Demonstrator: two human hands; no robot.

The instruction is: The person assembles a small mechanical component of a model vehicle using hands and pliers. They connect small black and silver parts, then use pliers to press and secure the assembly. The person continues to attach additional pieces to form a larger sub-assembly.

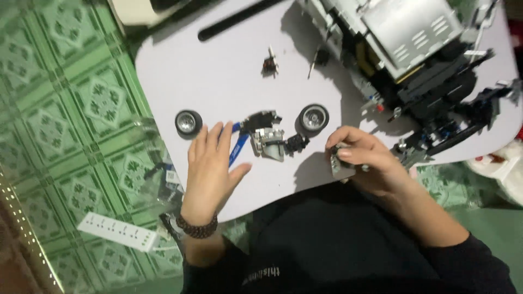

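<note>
Black long sleeves; dark beaded bracelet on left wrist.

Clear plastic bag with a small white label, at the table's left edge

Your pale lilac table carries, w/ the grey-blue brick assembly as landmark: small wheel to its left, bigger wheel just to its right, tiny dark piece above it, large half-built brick vehicle up-right. Your left hand rests flat just left of the assembly.
</note>
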